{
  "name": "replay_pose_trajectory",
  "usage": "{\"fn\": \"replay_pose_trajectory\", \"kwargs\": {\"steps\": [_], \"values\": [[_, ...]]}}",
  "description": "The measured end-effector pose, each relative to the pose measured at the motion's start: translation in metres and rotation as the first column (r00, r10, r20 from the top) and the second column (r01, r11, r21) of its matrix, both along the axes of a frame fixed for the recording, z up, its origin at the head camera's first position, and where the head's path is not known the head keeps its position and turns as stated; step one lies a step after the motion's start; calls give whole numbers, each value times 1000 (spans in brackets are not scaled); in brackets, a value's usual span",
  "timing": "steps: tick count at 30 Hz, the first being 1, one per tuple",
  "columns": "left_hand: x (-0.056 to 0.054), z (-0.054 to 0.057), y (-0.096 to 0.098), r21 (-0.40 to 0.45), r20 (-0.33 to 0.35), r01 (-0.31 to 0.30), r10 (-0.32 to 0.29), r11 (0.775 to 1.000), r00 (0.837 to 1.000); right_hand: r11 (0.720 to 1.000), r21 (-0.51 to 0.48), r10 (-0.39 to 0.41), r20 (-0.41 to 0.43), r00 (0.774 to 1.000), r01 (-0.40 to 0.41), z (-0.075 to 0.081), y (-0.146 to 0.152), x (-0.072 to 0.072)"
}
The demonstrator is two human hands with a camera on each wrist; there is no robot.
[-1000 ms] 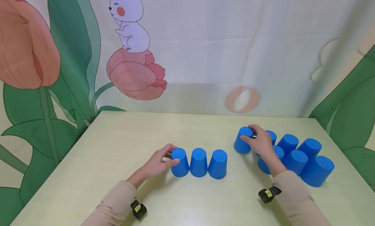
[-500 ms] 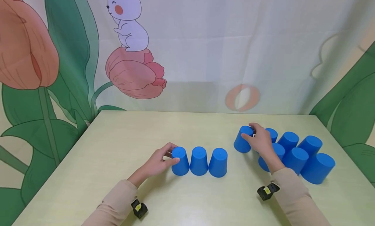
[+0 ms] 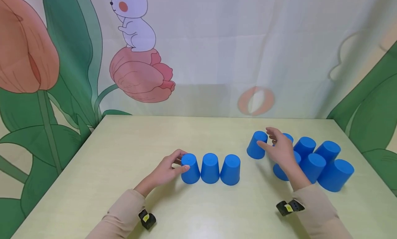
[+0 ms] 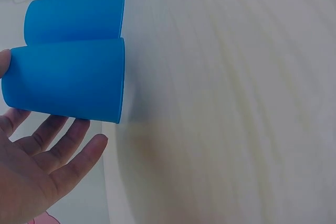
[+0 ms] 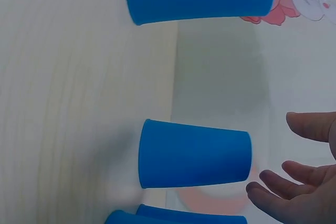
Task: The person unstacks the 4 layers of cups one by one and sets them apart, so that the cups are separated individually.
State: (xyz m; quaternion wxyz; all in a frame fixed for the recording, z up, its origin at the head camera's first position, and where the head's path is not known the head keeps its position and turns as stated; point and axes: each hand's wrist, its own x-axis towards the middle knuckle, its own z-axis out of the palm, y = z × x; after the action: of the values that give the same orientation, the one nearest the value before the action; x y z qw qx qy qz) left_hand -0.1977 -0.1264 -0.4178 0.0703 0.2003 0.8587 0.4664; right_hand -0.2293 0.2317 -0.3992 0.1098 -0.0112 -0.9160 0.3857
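Three blue cups stand upside down in a row at the table's middle. My left hand point(image 3: 175, 164) rests against the leftmost cup point(image 3: 190, 168), thumb on its near side, fingers straight behind it. In the left wrist view the same cup point(image 4: 68, 80) lies beside my left hand point(image 4: 47, 150), whose fingers stay straight. A lone inverted blue cup point(image 3: 256, 145) stands to the right. My right hand point(image 3: 277, 146) hovers just beside it with spread fingers. In the right wrist view a gap shows between this cup point(image 5: 194, 153) and my right hand point(image 5: 299, 182).
Several more inverted blue cups point(image 3: 313, 165) cluster at the table's right side, behind and beside my right hand. The pale green table point(image 3: 130, 139) ends at a printed curtain point(image 3: 217, 53) at the back. Small cameras are strapped to both wrists.
My right hand has let go of the lone cup and opened, fingers now apart from it. The left hand and the row of three cups have stayed put.
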Motion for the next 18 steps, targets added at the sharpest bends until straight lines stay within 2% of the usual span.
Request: {"fn": "replay_pose_trajectory", "kwargs": {"steps": [1,5,6,8,12,17,18], "values": [[0,0,0,-1,-1,-1,1,1000,1000,1000,0,-2,-9,1000,2,-3,1,0],[0,1,0,-1,0,-3,3,1000,1000,997,-43,66,3,998,-65,14,-7,21],[0,1,1,-1,0,-2,2,1000,1000,998,-31,63,-1,998,-63,14,-8,24],[0,1,1,0,0,1,-1,1000,1000,994,-33,108,7,994,-108,21,-13,33],[0,1,1,2,-1,4,-4,1000,1000,983,-22,184,21,983,-184,22,-16,41],[-1,0,1,-2,-2,10,-10,1000,1000,960,-56,278,79,957,-274,21,-19,46],[1,5,3,-5,-1,13,-13,1000,1000,956,-62,293,87,952,-288,20,-19,46]]}}
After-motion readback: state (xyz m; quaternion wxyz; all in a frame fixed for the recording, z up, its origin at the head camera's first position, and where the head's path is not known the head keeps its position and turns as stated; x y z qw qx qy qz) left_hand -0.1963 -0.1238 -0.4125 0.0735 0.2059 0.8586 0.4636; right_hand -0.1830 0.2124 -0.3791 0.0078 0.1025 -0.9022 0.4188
